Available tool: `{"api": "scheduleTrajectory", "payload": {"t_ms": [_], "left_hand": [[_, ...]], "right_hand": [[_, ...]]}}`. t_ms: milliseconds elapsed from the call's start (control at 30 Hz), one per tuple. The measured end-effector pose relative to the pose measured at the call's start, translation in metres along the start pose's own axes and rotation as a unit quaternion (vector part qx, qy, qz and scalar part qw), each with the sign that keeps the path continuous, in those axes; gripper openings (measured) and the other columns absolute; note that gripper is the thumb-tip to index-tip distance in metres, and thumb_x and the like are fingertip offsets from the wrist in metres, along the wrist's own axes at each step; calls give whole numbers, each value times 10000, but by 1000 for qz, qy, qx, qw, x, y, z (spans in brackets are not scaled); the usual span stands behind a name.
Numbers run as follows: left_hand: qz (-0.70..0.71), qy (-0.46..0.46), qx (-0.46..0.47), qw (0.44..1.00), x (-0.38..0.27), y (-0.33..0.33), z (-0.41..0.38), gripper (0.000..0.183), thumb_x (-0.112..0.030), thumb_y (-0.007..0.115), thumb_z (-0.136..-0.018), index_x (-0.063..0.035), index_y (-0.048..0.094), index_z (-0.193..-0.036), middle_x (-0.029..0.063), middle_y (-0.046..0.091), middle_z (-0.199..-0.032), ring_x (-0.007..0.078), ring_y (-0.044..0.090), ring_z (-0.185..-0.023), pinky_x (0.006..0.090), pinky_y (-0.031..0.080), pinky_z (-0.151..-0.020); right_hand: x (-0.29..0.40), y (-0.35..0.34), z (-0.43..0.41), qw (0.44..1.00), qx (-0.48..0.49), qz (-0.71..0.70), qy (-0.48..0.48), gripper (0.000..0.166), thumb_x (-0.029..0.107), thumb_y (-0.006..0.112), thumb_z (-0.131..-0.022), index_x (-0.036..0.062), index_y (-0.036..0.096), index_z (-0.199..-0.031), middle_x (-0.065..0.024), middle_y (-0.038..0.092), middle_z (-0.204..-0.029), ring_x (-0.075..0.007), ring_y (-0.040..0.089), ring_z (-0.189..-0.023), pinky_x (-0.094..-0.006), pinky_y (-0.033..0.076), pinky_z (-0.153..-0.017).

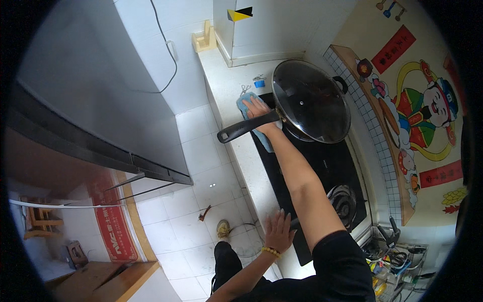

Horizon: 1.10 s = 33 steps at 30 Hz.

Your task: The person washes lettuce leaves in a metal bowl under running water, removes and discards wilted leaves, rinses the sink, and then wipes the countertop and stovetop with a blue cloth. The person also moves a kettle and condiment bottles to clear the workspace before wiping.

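Note:
My right hand [260, 111] presses a light blue cloth [266, 140] against the front edge of the black glass cooktop [315, 162] and the white counter. The long black handle of a wok [247, 126] passes over this hand and hides part of it. The wok sits at the cooktop's far end under a glass lid [311, 102]. Wearing a yellow bead bracelet, my left hand [278, 232] lies flat with its fingers a little apart, on the near counter edge by the cooktop, holding nothing.
A blue clip [259, 83] lies on the white counter [222, 75], near a cream plastic holder [204, 39]. A second burner [342, 205] is at the right. A wire rack of utensils [400, 260] stands lower right. A large grey appliance [113, 94] rises at the left.

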<state>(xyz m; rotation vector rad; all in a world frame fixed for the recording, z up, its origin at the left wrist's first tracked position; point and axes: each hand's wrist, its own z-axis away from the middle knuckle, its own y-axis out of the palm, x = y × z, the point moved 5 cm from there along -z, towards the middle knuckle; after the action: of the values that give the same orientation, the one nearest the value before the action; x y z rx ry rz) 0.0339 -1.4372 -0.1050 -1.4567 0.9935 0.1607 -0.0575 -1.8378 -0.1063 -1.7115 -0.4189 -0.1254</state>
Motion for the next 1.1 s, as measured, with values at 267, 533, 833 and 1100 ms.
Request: {"api": "scheduleTrajectory", "payload": {"t_ms": [267, 533, 833, 1100], "left_hand": [[-18, -19, -8, 1000, 8, 0, -2, 603, -322, 598, -829, -35, 438, -1334, 191, 391, -1399, 340, 323, -1334, 578, 168, -1095], [9, -31, -19, 999, -4, -9, -8, 532, -292, 582, -845, -8, 471, -1280, 190, 408, -1369, 375, 293, -1336, 575, 120, -1113], [0, -12, -22, 1000, -6, -9, -6, 551, -236, 607, -807, 7, 456, -1278, 212, 411, -1346, 383, 291, -1326, 562, 120, -1120], [-5, -35, -15, 999, -11, -18, -9, 563, -259, 587, -813, 54, 451, -1261, 241, 404, -1337, 403, 289, -1315, 564, 107, -1121]], "right_hand": [[76, 5, 56, 992, 122, 19, -24, 493, 194, 493, -881, 106, 437, -1363, -213, 404, -1397, -349, 344, -1316, -436, 233, -1106], [95, -1, 141, 996, 61, 42, -54, 544, 140, 480, -884, 130, 355, -1413, -223, 277, -1475, -316, 271, -1375, -407, 190, -1130], [6, -35, 128, 992, 38, -104, 62, 545, -38, 508, -808, 167, 502, -1312, -157, 372, -1444, -326, 363, -1323, -392, 332, -1076], [-52, -85, 233, 985, 47, -137, 92, 546, -111, 510, -808, 150, 535, -1286, -115, 372, -1454, -285, 361, -1334, -348, 309, -1105]]}}
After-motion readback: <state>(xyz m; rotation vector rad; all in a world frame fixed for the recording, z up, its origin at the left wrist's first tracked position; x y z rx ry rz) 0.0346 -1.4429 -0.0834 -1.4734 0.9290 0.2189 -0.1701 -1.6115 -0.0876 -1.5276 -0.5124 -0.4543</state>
